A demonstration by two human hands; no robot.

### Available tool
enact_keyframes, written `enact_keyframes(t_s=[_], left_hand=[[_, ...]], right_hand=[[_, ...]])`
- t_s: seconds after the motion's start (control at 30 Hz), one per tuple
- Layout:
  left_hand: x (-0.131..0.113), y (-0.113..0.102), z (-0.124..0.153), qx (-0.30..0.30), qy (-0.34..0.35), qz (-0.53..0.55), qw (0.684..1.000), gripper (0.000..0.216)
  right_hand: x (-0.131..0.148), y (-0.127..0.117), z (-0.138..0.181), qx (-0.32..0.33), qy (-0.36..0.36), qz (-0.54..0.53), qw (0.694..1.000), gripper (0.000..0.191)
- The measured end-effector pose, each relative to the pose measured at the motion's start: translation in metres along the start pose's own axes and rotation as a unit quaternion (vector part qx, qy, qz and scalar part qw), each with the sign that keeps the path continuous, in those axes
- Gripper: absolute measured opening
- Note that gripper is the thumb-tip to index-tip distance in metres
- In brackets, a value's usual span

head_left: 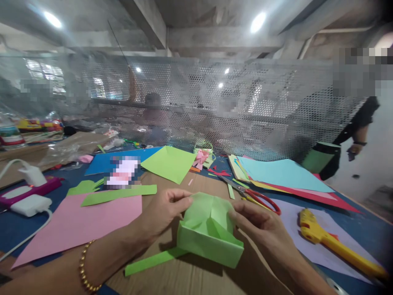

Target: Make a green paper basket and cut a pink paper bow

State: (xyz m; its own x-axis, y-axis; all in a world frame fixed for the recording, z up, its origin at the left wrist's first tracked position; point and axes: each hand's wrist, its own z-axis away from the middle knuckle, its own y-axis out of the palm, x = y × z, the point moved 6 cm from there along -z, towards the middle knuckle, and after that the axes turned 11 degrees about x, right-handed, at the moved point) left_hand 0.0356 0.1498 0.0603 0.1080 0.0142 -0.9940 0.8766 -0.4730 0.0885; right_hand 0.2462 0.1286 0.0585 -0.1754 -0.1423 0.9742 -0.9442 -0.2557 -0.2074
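Observation:
A light green folded paper box point(210, 246) rests over the brown board point(196, 282), its far flap standing up. My left hand point(173, 205) pinches the upper left edge of that flap between thumb and fingers. On the opposite side, my right hand point(254, 219) grips the box's right edge the same way. A bright green paper strip point(153, 261) lies partly beneath the box, toward the left. Just beyond my right hand lie scissors with red handles point(264, 200).
Pink paper point(101, 221) spreads at the left near a magenta power strip point(33, 192). A yellow glue gun point(334, 241) lies on purple paper at the right. Colored sheets point(288, 174) are stacked behind it. A perforated metal screen point(190, 94) stands at the back; a person point(359, 123) is at far right.

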Motion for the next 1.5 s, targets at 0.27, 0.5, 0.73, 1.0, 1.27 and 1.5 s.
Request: enact_keyframes(t_s=[0.27, 0.5, 0.73, 1.0, 1.27, 1.5], left_hand=[[0.007, -0.005, 0.001, -0.012, -0.015, -0.037, 0.999, 0.031], [0.003, -0.003, 0.002, -0.013, 0.002, -0.059, 0.998, 0.025], [-0.001, -0.001, 0.004, -0.009, 0.001, -0.039, 0.999, 0.023], [0.001, 0.002, 0.001, -0.003, -0.017, -0.011, 1.000, 0.015], [0.002, 0.000, 0.003, -0.021, -0.042, -0.010, 0.999, 0.017], [0.006, 0.002, 0.000, 0.007, -0.026, -0.032, 0.999, 0.025]], right_hand=[[0.005, 0.002, 0.002, 0.011, -0.018, 0.004, 1.000, 0.032], [0.000, 0.001, 0.003, -0.011, -0.007, -0.003, 1.000, 0.035], [-0.002, -0.002, 0.001, -0.025, 0.009, -0.030, 0.999, 0.037], [0.003, -0.007, 0.008, -0.105, 0.045, -0.041, 0.993, 0.037], [0.003, -0.007, 0.009, -0.097, 0.055, -0.040, 0.993, 0.032], [0.004, -0.008, 0.012, -0.102, 0.074, -0.053, 0.991, 0.029]])
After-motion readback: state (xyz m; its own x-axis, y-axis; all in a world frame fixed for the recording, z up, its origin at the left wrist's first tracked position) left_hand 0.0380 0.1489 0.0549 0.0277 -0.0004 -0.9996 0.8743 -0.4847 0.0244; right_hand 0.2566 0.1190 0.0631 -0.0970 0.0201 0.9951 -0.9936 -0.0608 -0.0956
